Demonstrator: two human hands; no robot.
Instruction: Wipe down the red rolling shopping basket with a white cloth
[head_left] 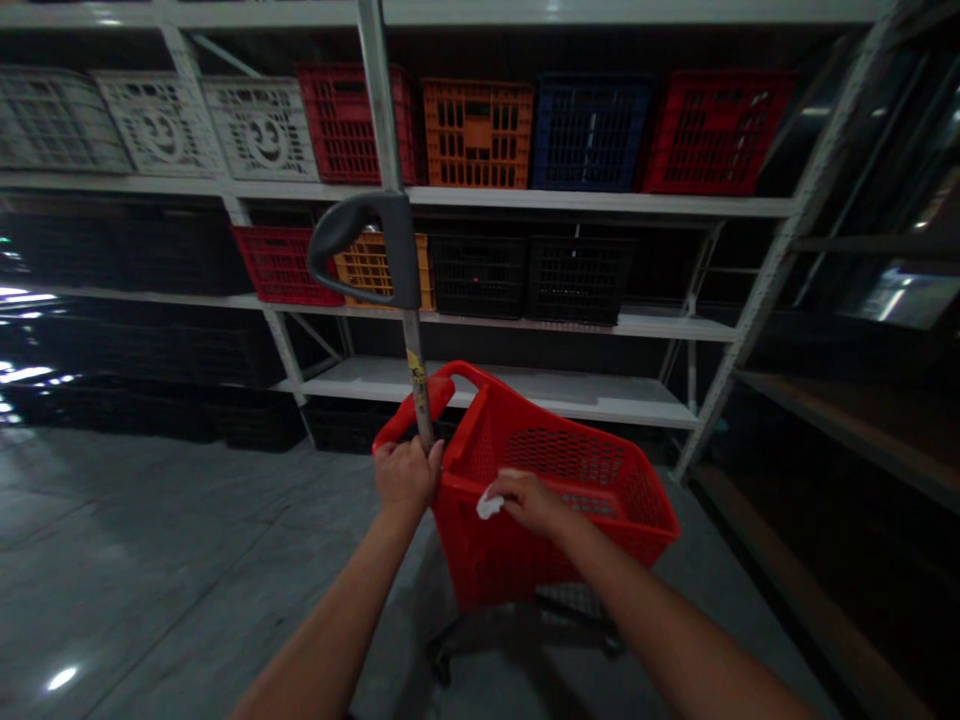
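A red plastic shopping basket (pixel 570 500) on wheels stands on the grey floor in front of me. Its metal pull pole (pixel 414 370) rises upright and ends in a grey loop grip (pixel 360 250). My left hand (pixel 405 478) is wrapped round the pole low down, next to the basket's red carry handle (pixel 420 400). My right hand (pixel 529 500) rests on the basket's near rim, fingers closed on a small white cloth (pixel 490 505) pressed against the rim.
White metal shelving (pixel 525 203) fills the wall ahead, holding white, red, orange, blue and black crates. More shelves (pixel 847 420) run along the right side. Black crates are stacked low on the left. Glossy grey floor (pixel 150 560) lies to my left.
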